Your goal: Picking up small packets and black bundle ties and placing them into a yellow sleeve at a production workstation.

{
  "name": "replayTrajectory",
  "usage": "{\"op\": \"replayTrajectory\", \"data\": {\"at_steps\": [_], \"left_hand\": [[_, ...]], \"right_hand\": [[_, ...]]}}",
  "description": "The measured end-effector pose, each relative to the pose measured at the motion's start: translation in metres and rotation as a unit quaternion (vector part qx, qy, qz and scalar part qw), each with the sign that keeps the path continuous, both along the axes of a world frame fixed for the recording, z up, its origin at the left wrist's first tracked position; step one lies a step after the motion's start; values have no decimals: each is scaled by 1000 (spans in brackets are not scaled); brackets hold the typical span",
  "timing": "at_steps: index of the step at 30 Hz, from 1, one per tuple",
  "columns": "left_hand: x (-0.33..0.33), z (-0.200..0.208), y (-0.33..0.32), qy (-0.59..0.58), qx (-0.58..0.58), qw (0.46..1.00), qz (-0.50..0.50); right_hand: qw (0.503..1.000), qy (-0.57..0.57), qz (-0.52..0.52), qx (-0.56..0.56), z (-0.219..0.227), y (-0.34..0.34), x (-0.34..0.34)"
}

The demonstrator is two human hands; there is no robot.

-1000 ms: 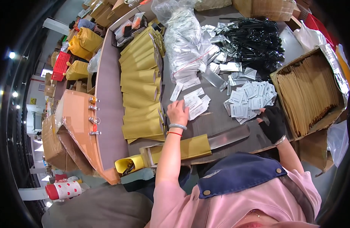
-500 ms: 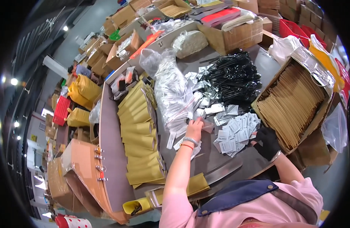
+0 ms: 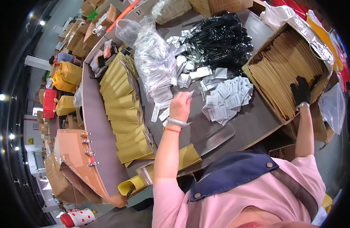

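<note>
My left hand (image 3: 180, 107) hovers over the table with its fingers pinched on a small white sachet (image 3: 190, 94). To its left lies a clear plastic bag (image 3: 154, 62) filled with thin white packets. A loose heap of white sachets (image 3: 229, 99) is spread to its right. My right hand (image 3: 301, 92), in a black glove, rests with fingers apart on the brown envelopes (image 3: 283, 70) that stand packed in a cardboard box (image 3: 272, 107). Behind the sachets is a heap of black plastic-wrapped thin items (image 3: 222, 41); their kind is unclear.
A fanned row of yellow-brown envelopes (image 3: 123, 110) lines the table's left side. A flat metal blade (image 3: 220, 137) and a yellow roll (image 3: 133, 185) lie near the front edge. A carton with clips (image 3: 81, 159) stands at the left; a clear bag (image 3: 332, 106) hangs at the right.
My right hand has gone from beside the sachet heap up and right onto the envelopes in the box. My left hand has drawn back from the packets with a small sachet.
</note>
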State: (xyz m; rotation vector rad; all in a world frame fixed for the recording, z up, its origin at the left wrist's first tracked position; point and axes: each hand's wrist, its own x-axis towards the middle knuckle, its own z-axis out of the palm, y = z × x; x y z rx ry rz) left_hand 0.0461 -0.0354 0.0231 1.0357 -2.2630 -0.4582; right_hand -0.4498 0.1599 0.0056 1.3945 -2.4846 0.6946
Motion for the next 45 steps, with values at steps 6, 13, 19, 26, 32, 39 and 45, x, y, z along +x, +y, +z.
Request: {"op": "replayTrajectory", "data": {"at_steps": [6,13,19,26,32,39,45], "left_hand": [[8,2,122,-32,234,968,-82],[-16,0,120,-46,104,990,-89],[-49,-25,62,-28,35,998,-51],[-59,-35,48,-104,152,981,-57],[-47,-39,39,-31,133,989,-57],[-42,-46,44,46,105,993,18],[-6,-3,100,220,416,879,77]], "right_hand": [[987,-36,-23,153,-11,-4,-13],[990,-50,-61,116,-16,-8,-16],[996,13,-68,49,-13,-10,-4],[993,65,-90,-29,-21,-2,-17],[976,-11,215,-46,41,-125,126],[956,97,259,93,26,-227,163],[943,-6,323,-83,18,-222,133]]}}
